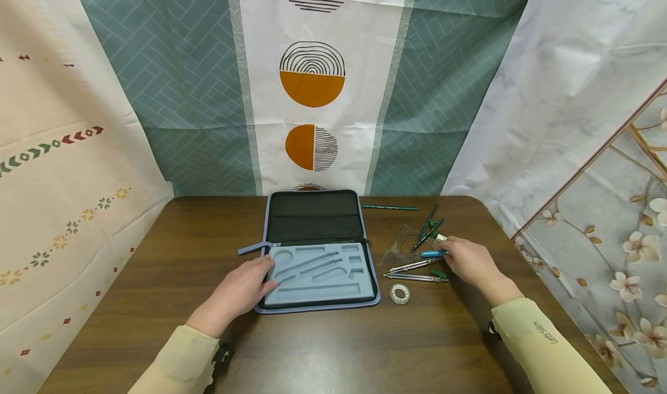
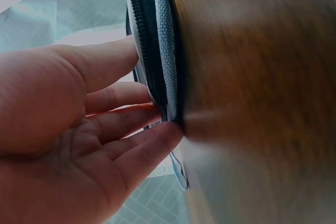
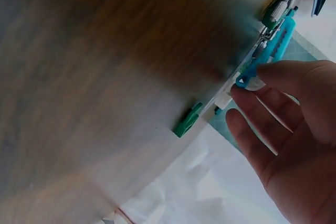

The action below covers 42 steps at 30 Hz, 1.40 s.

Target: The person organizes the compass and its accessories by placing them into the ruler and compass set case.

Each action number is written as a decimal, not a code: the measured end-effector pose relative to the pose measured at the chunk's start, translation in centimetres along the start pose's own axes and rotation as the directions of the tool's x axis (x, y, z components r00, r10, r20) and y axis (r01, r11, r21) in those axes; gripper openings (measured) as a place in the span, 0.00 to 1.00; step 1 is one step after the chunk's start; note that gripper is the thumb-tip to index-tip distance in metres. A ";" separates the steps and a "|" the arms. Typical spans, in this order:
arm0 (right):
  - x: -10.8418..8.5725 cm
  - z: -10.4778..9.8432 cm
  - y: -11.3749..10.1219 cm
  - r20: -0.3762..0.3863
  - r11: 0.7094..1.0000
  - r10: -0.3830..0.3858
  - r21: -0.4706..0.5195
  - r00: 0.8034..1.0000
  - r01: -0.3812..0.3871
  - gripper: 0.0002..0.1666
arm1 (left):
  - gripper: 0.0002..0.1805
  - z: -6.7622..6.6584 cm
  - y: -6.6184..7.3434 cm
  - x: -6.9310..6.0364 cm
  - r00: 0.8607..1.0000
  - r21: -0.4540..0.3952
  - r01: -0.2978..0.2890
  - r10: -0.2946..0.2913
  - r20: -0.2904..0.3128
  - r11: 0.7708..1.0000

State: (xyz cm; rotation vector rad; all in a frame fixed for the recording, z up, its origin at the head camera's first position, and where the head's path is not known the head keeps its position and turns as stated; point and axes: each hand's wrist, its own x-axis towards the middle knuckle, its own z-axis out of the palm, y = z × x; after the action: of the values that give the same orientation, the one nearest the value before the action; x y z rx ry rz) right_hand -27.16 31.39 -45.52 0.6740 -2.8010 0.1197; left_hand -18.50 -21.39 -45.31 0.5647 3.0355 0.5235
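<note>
An open zip case (image 1: pixel 370 301) holds a pale blue tray (image 1: pixel 319 290) with several shaped recesses. My left hand (image 1: pixel 245 284) rests on the case's left edge, its thumb over the tray; in the left wrist view its fingers touch the zipped rim (image 2: pixel 165 51). At the right, my right hand (image 1: pixel 471 264) pinches the end of a blue utility knife (image 1: pixel 431 254) between thumb and index finger. In the right wrist view the knife (image 3: pixel 281 40) points away from the palm. Two metal compasses (image 1: pixel 417 277) lie just in front of it. A small green piece (image 3: pixel 187 120) lies near the fingers.
Dark green pencils (image 1: pixel 428 235) lie over a clear set square (image 1: pixel 398 246), with a white-and-green eraser (image 1: pixel 440 237) beside them. Another pencil (image 1: pixel 391 207) lies at the back edge. A round tape roll (image 1: pixel 400 294) is right of the case. Curtains hang behind the table (image 1: pixel 333 348).
</note>
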 end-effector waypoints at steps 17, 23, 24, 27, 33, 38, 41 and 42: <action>1.8 -1.1 -3.2 -0.061 0.964 0.122 0.243 0.991 -0.104 0.10 | 0.27 0.0 0.0 0.0 1.000 0.005 0.006 -0.006 0.006 1.000; 2.8 -1.4 -6.1 -0.057 0.957 0.090 0.282 0.994 -0.070 0.09 | 0.28 0.0 -0.1 0.0 1.000 0.008 0.011 -0.011 0.010 1.000; 3.0 -1.4 -6.6 -0.061 0.958 0.076 0.283 0.995 -0.056 0.09 | 0.28 0.0 -0.1 0.0 1.000 0.007 0.011 -0.011 0.010 1.000; 3.5 -1.3 -8.0 -0.077 0.959 0.029 0.283 0.997 -0.006 0.09 | 0.28 0.1 -0.1 0.0 1.000 0.003 0.009 -0.009 0.009 1.000; 4.5 -0.9 -10.0 -0.098 0.959 -0.040 0.274 0.994 0.066 0.09 | 0.27 0.1 0.0 0.0 1.000 -0.001 0.005 -0.005 0.001 1.000; 5.1 -0.5 -11.5 -0.078 0.955 -0.062 0.286 0.995 0.082 0.09 | 0.28 0.0 0.0 0.0 1.000 -0.004 0.014 -0.014 0.009 1.000; 5.3 -0.3 -12.4 -0.067 0.950 -0.074 0.298 0.995 0.091 0.09 | 0.28 0.0 0.0 0.0 1.000 -0.004 0.014 -0.014 0.008 1.000; 5.4 -0.3 -12.7 -0.064 0.949 -0.079 0.301 0.995 0.095 0.09 | 0.27 0.0 0.0 0.0 1.000 -0.004 0.014 -0.014 0.007 1.000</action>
State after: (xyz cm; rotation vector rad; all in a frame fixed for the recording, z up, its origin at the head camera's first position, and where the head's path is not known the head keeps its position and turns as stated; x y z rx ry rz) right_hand -25.93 17.84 -43.56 0.8486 -2.7234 0.5518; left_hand -18.47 -21.34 -45.32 0.5435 3.0286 0.5251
